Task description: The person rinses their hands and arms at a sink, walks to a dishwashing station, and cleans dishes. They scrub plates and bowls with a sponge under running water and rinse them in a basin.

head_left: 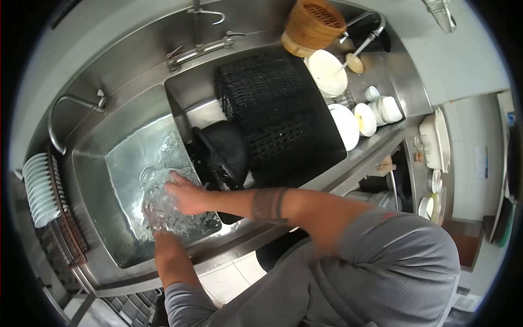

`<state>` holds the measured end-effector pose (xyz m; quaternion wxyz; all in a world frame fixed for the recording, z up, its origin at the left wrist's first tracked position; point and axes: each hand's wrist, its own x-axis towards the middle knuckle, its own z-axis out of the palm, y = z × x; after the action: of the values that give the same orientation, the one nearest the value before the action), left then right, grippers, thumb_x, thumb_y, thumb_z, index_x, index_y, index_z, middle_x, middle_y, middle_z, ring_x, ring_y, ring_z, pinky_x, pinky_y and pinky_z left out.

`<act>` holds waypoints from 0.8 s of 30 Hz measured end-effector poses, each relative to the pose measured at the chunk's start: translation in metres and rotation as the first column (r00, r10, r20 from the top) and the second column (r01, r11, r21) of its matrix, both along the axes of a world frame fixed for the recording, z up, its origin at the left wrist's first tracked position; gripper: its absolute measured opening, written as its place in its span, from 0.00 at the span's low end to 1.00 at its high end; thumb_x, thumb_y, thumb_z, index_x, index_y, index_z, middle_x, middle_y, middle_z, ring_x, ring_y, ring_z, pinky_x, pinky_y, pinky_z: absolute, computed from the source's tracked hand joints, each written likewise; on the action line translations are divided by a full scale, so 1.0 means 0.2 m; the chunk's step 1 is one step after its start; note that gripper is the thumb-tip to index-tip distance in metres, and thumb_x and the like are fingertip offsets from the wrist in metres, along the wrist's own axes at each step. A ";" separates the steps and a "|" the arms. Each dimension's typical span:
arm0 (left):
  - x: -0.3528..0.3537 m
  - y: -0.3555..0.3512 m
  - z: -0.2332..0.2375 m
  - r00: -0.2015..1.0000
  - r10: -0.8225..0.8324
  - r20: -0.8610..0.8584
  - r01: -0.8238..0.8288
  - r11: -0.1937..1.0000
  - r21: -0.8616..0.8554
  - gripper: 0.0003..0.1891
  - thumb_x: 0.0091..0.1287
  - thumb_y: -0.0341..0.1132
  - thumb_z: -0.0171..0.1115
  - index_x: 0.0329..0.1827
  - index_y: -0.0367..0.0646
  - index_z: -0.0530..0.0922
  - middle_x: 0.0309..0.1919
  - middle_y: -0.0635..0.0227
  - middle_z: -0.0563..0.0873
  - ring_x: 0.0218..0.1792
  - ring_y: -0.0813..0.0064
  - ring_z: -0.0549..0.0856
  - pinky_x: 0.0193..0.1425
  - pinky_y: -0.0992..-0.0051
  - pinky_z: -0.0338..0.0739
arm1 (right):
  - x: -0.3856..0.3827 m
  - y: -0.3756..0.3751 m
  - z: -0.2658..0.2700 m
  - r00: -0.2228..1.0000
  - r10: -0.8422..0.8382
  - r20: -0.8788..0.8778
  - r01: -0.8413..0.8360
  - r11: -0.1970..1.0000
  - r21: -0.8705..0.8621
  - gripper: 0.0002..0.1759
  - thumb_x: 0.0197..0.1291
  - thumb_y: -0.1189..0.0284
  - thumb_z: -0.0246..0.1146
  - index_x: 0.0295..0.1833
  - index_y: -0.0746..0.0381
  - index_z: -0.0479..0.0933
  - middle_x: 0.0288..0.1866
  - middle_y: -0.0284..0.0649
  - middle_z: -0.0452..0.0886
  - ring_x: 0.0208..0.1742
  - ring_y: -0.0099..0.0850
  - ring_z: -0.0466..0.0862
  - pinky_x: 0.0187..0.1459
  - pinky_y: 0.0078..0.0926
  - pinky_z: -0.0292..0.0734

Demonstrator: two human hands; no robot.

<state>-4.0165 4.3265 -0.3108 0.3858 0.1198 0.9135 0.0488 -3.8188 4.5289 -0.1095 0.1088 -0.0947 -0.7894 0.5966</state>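
My right hand (187, 197) is at the surface of the water in the left sink basin (92, 180), among splashes. Its visible fingers are apart, with no object showing in them; the rest is lost in the churned water. My left hand (158, 222) is under the splashing water closer to the front rim, and its fingers are hidden. Whether anything lies beneath the foam between the hands cannot be made out. Right of the basin, a black wok-like pan (223, 150) leans in the middle basin against large black perforated crates (267, 103).
Left of the basin, white plates (41, 188) stand in a brown rack (65, 218). Taps (199, 52) line the back wall. A bamboo steamer (313, 27), white bowls (388, 110) and plates (344, 126) stand on the right counter. The steel front edge (245, 234) runs below my forearms.
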 end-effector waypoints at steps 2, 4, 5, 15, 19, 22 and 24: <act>0.02 0.03 -0.01 0.999 -0.048 0.008 0.049 0.998 -0.032 0.41 0.72 0.61 0.56 0.81 0.42 0.64 0.81 0.50 0.61 0.80 0.50 0.63 0.83 0.61 0.56 | 0.15 0.19 0.25 0.999 0.010 -0.051 -0.009 1.000 0.021 0.17 0.69 0.64 0.64 0.56 0.64 0.81 0.53 0.46 0.84 0.53 0.41 0.86 0.55 0.37 0.81; 0.04 0.07 -0.01 0.995 -0.102 0.019 0.103 0.993 -0.060 0.41 0.72 0.61 0.56 0.80 0.42 0.65 0.81 0.50 0.61 0.80 0.50 0.63 0.83 0.61 0.56 | 0.32 0.36 0.42 0.999 -0.018 -0.033 0.019 1.000 0.022 0.17 0.67 0.67 0.68 0.56 0.66 0.81 0.52 0.46 0.84 0.52 0.41 0.86 0.56 0.36 0.81; 0.05 0.08 -0.01 0.992 -0.124 0.022 0.125 0.989 -0.073 0.41 0.72 0.61 0.56 0.80 0.42 0.65 0.81 0.49 0.62 0.80 0.50 0.63 0.83 0.61 0.56 | 0.43 0.48 0.51 0.997 -0.054 0.054 0.051 0.997 0.062 0.17 0.68 0.67 0.67 0.57 0.65 0.81 0.53 0.46 0.85 0.52 0.38 0.86 0.55 0.35 0.81; 0.25 0.10 0.25 0.919 -0.375 0.119 0.393 0.886 -0.246 0.39 0.72 0.61 0.56 0.78 0.42 0.68 0.80 0.48 0.64 0.78 0.49 0.66 0.83 0.61 0.57 | 1.62 1.24 0.73 0.717 -0.606 0.344 0.673 0.731 -0.113 0.11 0.77 0.72 0.59 0.53 0.68 0.81 0.46 0.38 0.88 0.47 0.25 0.87 0.52 0.24 0.84; 0.29 0.29 0.57 0.853 -0.501 0.145 0.519 0.786 -0.337 0.38 0.73 0.60 0.56 0.78 0.42 0.69 0.79 0.48 0.66 0.78 0.49 0.66 0.83 0.61 0.57 | 2.00 1.48 0.71 0.645 -0.667 0.374 0.741 0.665 -0.093 0.09 0.73 0.75 0.60 0.51 0.67 0.83 0.43 0.38 0.87 0.41 0.24 0.86 0.47 0.24 0.83; 0.05 0.32 0.35 0.595 -0.794 -0.125 0.728 0.598 -0.336 0.32 0.73 0.56 0.57 0.70 0.40 0.77 0.71 0.46 0.75 0.72 0.49 0.75 0.78 0.59 0.64 | 2.26 1.76 0.68 0.611 -0.681 0.405 0.764 0.641 -0.075 0.09 0.74 0.73 0.60 0.50 0.63 0.83 0.46 0.34 0.87 0.44 0.24 0.86 0.47 0.25 0.84; 0.04 0.51 0.53 0.657 -0.694 -0.293 0.634 0.720 -0.282 0.24 0.73 0.48 0.58 0.60 0.38 0.83 0.59 0.46 0.85 0.62 0.49 0.83 0.69 0.58 0.73 | 2.37 2.00 0.71 0.581 -0.713 0.392 0.807 0.565 -0.170 0.09 0.74 0.73 0.58 0.51 0.63 0.83 0.48 0.34 0.87 0.43 0.25 0.86 0.47 0.26 0.84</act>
<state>-4.0086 4.4279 -0.2043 0.2007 0.4226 0.8629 -0.1911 -3.3442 4.9282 0.0317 0.2276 -0.5287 -0.5637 0.5925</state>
